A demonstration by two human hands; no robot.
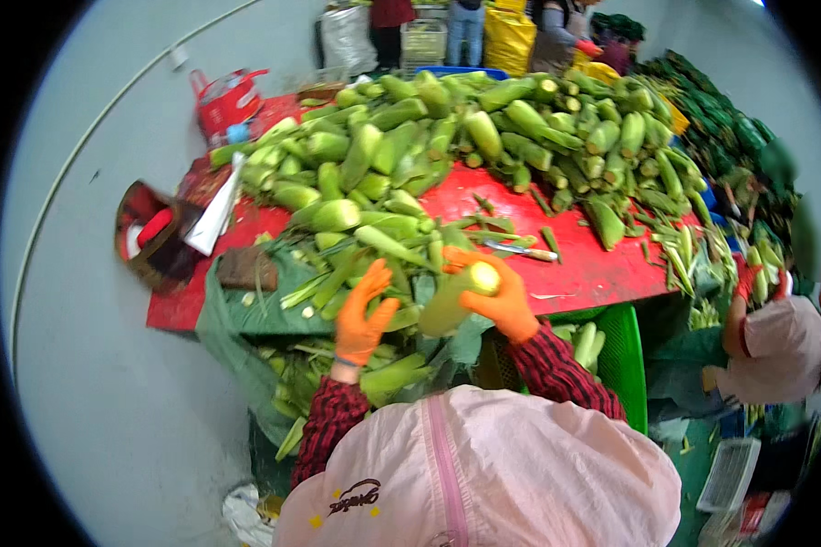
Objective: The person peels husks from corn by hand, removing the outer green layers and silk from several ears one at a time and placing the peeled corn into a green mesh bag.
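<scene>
My right hand point(509, 308), in an orange glove, is closed round an ear of corn point(447, 305) in green husk. The ear's pale cut end faces up and to the right. To the left of it my left hand point(363, 314), also gloved in orange, is apart from the ear with its fingers spread. Just beyond my hands a knife point(527, 251) lies on the red table point(602, 273). A large heap of husked corn point(365, 159) covers the far part of the table, and loose husk leaves point(324, 273) lie near my left hand.
A green basket point(622, 351) with corn stands below the table edge at right. Husks point(292, 387) hang and lie below the edge at left. A brown block point(248, 269) rests on green cloth. At far right a co-worker point(775, 346) handles corn; other people stand behind the table.
</scene>
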